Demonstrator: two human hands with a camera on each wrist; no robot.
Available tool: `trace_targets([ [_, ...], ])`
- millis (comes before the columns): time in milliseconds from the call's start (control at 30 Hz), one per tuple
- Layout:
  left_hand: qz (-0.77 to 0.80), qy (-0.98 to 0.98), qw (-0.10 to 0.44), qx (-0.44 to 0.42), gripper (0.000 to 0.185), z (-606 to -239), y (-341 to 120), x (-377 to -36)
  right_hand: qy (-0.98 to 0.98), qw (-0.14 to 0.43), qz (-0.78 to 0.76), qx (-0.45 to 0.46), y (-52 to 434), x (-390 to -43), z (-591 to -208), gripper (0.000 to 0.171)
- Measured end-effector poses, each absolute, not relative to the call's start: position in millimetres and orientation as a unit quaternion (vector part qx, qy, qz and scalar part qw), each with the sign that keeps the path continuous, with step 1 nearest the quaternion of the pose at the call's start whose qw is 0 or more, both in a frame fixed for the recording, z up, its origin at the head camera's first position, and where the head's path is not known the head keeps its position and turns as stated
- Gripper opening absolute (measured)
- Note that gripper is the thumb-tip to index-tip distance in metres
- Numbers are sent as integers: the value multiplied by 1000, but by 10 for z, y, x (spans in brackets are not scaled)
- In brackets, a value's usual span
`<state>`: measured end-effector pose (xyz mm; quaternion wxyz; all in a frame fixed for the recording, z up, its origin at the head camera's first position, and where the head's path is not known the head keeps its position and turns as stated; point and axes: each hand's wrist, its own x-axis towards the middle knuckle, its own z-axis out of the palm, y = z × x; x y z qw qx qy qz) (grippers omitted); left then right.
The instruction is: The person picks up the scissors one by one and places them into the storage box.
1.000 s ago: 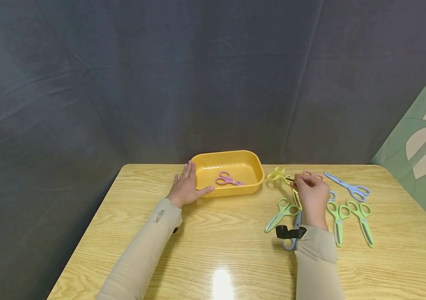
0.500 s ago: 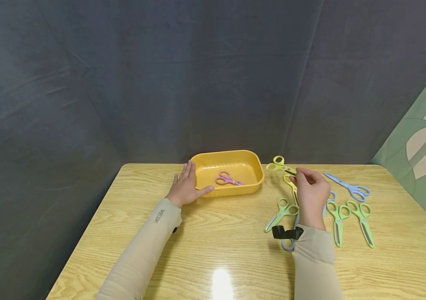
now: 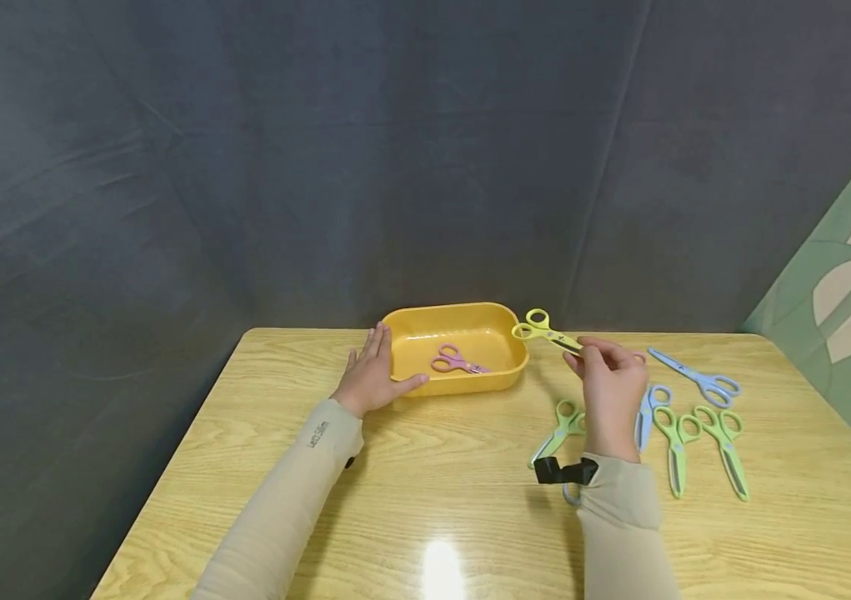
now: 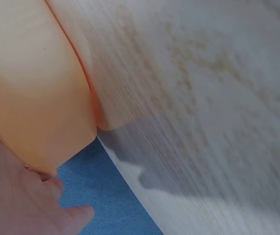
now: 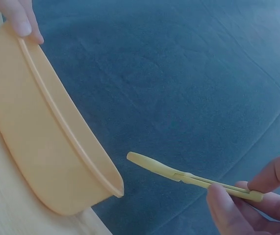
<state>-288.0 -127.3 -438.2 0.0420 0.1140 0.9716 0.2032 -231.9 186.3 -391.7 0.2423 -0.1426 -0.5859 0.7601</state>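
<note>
My right hand (image 3: pixel 608 379) pinches yellow scissors (image 3: pixel 538 327) by the blade end, handle loops pointing left. In the head view the loops overlap the right end of a yellow bin (image 3: pixel 463 386). The right wrist view shows the scissors (image 5: pixel 171 171) edge-on between thumb and fingers, with their handle end short of the bin's rim (image 5: pixel 76 142). Across the bin's left end lies my left hand (image 3: pixel 370 375), fingers straight along the side and thumb on the front rim. Pink scissors (image 3: pixel 451 358) lie inside the bin.
Several scissors lie on the wooden table (image 3: pixel 365 500) at the right: green scissors (image 3: pixel 676 446), more green scissors (image 3: pixel 725 446) and blue scissors (image 3: pixel 695 375). Others are partly hidden by my right hand. A dark curtain (image 3: pixel 425 167) hangs just behind the table.
My right hand has raised the yellow scissors off the table and carried them left towards the bin. The left hand stays in place.
</note>
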Motion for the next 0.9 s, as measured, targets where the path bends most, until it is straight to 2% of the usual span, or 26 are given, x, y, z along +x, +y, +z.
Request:
trace_targets([
  [233, 208, 971, 42, 113, 120, -4406, -1284, -2897, -572, 236, 774, -136, 1775, -2362, -3950, 23],
  [600, 211, 970, 40, 116, 119, -4404, -1280, -2883, -630, 184, 739, -147, 1626, -2355, -4026, 29],
  [900, 212, 970, 42, 112, 119, -4385, -1276, -2874, -652, 178, 724, -141, 1558, -2384, -4093, 27],
])
